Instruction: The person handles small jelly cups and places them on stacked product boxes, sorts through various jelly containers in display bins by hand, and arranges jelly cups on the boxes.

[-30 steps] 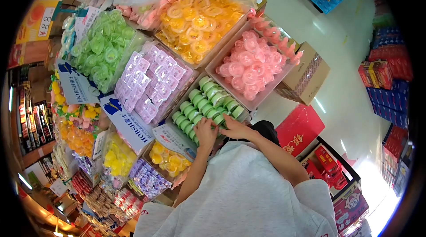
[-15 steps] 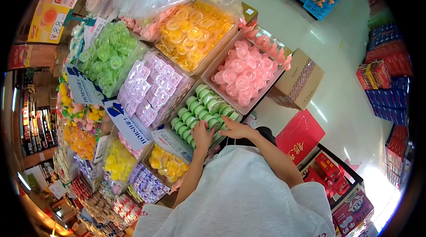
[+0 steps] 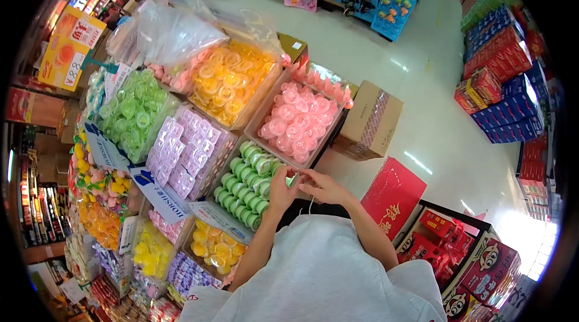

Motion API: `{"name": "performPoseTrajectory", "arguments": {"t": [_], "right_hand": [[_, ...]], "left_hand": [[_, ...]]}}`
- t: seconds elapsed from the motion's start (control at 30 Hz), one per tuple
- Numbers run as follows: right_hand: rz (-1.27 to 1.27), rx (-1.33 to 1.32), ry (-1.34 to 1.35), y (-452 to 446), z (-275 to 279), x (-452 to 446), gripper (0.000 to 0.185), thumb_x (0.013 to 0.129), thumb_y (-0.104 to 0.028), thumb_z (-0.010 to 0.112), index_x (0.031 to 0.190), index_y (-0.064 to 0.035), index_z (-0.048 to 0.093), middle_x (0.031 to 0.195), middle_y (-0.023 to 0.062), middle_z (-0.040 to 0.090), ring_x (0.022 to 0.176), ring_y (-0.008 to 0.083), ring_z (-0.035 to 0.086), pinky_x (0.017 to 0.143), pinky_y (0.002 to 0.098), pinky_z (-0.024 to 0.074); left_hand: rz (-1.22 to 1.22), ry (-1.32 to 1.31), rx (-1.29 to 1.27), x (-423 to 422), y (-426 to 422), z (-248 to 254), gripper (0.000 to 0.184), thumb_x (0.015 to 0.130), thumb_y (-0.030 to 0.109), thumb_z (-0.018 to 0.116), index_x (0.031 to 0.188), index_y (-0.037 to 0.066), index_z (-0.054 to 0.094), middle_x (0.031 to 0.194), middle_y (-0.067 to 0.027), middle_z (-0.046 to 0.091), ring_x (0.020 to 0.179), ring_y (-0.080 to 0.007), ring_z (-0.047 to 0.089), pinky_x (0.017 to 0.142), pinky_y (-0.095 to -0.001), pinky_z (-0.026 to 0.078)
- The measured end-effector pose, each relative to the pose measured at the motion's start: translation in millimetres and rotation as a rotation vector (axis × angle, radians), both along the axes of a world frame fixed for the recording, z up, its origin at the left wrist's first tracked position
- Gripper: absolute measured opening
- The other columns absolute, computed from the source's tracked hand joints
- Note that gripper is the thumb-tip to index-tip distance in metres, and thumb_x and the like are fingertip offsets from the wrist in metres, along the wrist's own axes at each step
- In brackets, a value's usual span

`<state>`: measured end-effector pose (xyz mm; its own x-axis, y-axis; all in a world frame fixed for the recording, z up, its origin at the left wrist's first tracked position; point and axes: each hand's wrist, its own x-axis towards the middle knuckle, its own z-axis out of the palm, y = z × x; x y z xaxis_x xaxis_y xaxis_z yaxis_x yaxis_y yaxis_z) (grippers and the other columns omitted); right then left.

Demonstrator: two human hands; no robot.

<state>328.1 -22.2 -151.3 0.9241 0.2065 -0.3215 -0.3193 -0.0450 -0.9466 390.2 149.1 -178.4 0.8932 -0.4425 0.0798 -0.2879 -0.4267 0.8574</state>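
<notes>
Just above the near edge of the green-pack bin, my left hand [image 3: 281,192] pinches a small green-and-white round pack [image 3: 291,179]. My right hand [image 3: 324,188] meets it from the other side, its curled fingers at the pack; part of the grip is hidden. Below and left, a clear bin holds rows of similar green round packs [image 3: 243,186]. Beyond my hands is a bin of pink round cups [image 3: 300,120]. Purple square packs [image 3: 184,147] lie to the left of the green rows.
Orange rings [image 3: 232,81], green pieces [image 3: 132,114] and yellow cups [image 3: 220,246] fill neighbouring bins. Sign cards [image 3: 160,195] stick up along the bin edges. A cardboard box [image 3: 368,120] and a red panel [image 3: 393,196] stand at right, beside the aisle floor [image 3: 338,38].
Both hands have lifted from the green rows and come together at the bin's near edge, with a green pack between them. The view has turned, shifting the bins left.
</notes>
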Motion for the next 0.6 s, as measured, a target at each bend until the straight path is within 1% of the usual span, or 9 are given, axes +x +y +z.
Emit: {"name": "performPoseTrajectory", "arguments": {"t": [0.07, 0.1, 0.2, 0.23, 0.33, 0.37, 0.47, 0.57, 0.6], "right_hand": [[-0.057, 0.032, 0.012, -6, 12, -14, 0.051, 0.097, -0.024, 0.062, 0.138, 0.0011, 0.045, 0.110, 0.0108, 0.064, 0.100, 0.0167, 0.062, 0.086, 0.0324, 0.0513], [-0.087, 0.093, -0.037, -7, 12, -21, 0.046, 0.097, -0.022, 0.061, 0.136, 0.0003, 0.048, 0.110, 0.0097, 0.065, 0.100, 0.0157, 0.062, 0.086, 0.0316, 0.0513], [-0.137, -0.071, -0.297, -3, -11, -44, 0.046, 0.099, -0.024, 0.058, 0.139, -0.0044, 0.047, 0.104, 0.0072, 0.065, 0.081, 0.0118, 0.061, 0.065, 0.0265, 0.0523], [-0.146, -0.118, -0.330, -2, -12, -51, 0.044, 0.099, -0.024, 0.058, 0.137, -0.0040, 0.048, 0.103, 0.0057, 0.064, 0.082, 0.0102, 0.060, 0.065, 0.0246, 0.0523], [-0.140, -0.086, -0.139, 0, -7, -71, 0.044, 0.099, -0.024, 0.059, 0.136, -0.0029, 0.049, 0.105, 0.0055, 0.062, 0.085, 0.0113, 0.060, 0.067, 0.0254, 0.0533], [-0.172, 0.022, -0.120, 2, -8, -78, 0.044, 0.099, -0.024, 0.059, 0.136, -0.0020, 0.049, 0.106, 0.0054, 0.061, 0.086, 0.0113, 0.059, 0.067, 0.0253, 0.0536], [-0.196, 0.051, -0.109, 0, 8, -96, 0.043, 0.099, -0.023, 0.058, 0.135, -0.0013, 0.049, 0.107, 0.0063, 0.061, 0.088, 0.0120, 0.060, 0.070, 0.0269, 0.0543], [-0.262, 0.032, -0.142, 4, -2, -119, 0.041, 0.099, -0.022, 0.058, 0.134, -0.0013, 0.049, 0.110, 0.0076, 0.062, 0.092, 0.0134, 0.061, 0.074, 0.0292, 0.0548], [-0.268, 0.042, -0.097, 5, -1, -126, 0.041, 0.099, -0.022, 0.058, 0.133, -0.0012, 0.049, 0.111, 0.0081, 0.062, 0.094, 0.0143, 0.061, 0.075, 0.0299, 0.0548]], "left_hand": [[-0.089, -0.024, -0.013, -8, -6, 0, 0.027, 0.079, 0.003, 0.072, 0.101, 0.001, 0.058, 0.087, -0.0129, 0.060, 0.078, -0.0260, 0.059, 0.072, -0.0356, 0.049], [-0.138, -0.053, -0.046, -12, -7, -3, 0.031, 0.079, 0.001, 0.070, 0.107, 0.000, 0.058, 0.090, -0.0134, 0.061, 0.079, -0.0261, 0.060, 0.073, -0.0356, 0.050], [-0.201, 0.006, -0.080, -24, -13, 4, 0.034, 0.078, 0.000, 0.070, 0.110, 0.000, 0.059, 0.092, -0.0137, 0.061, 0.080, -0.0263, 0.060, 0.074, -0.0352, 0.050], [-0.227, 0.013, -0.113, -28, -13, -2, 0.036, 0.079, 0.001, 0.070, 0.113, 0.001, 0.060, 0.092, -0.0133, 0.061, 0.080, -0.0265, 0.060, 0.073, -0.0351, 0.050], [-0.294, 0.030, -0.107, -41, -15, -1, 0.035, 0.081, 0.003, 0.069, 0.114, 0.002, 0.060, 0.092, -0.0134, 0.061, 0.080, -0.0268, 0.060, 0.073, -0.0349, 0.050], [-0.303, 0.026, -0.090, -47, -16, 2, 0.032, 0.082, 0.005, 0.068, 0.114, 0.004, 0.062, 0.093, -0.0135, 0.061, 0.082, -0.0281, 0.061, 0.074, -0.0357, 0.050], [-0.345, 0.108, -0.137, -63, -18, 0, 0.030, 0.083, 0.006, 0.067, 0.113, 0.004, 0.064, 0.095, -0.0137, 0.062, 0.085, -0.0300, 0.062, 0.075, -0.0366, 0.050], [-0.387, 0.111, -0.159, -78, -18, -7, 0.028, 0.084, 0.005, 0.066, 0.112, 0.004, 0.065, 0.096, -0.0136, 0.063, 0.085, -0.0313, 0.063, 0.076, -0.0372, 0.051], [-0.414, 0.086, -0.132, -83, -18, -3, 0.028, 0.085, 0.005, 0.065, 0.113, 0.004, 0.065, 0.095, -0.0136, 0.063, 0.085, -0.0313, 0.063, 0.076, -0.0373, 0.051]]}}
